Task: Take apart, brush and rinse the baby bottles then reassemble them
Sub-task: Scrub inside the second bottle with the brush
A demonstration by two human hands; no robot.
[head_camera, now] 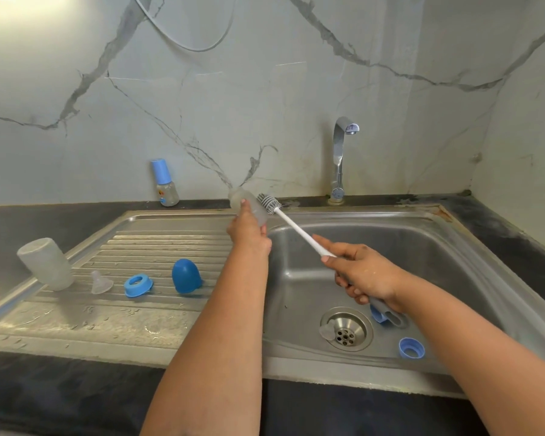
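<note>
My left hand grips a clear bottle body held up over the sink's back rim. My right hand grips the white handle of a bottle brush; its grey bristle head lies against the bottle's side. On the drainboard stand an upturned clear bottle, a clear nipple, a blue ring and a blue cap. In the basin lie a blue ring, a clear nipple by the drain and a blue piece under my right hand.
An assembled bottle with a blue cap stands on the dark counter against the marble wall. A chrome tap rises behind the basin, with no water running. The drain sits in the basin floor.
</note>
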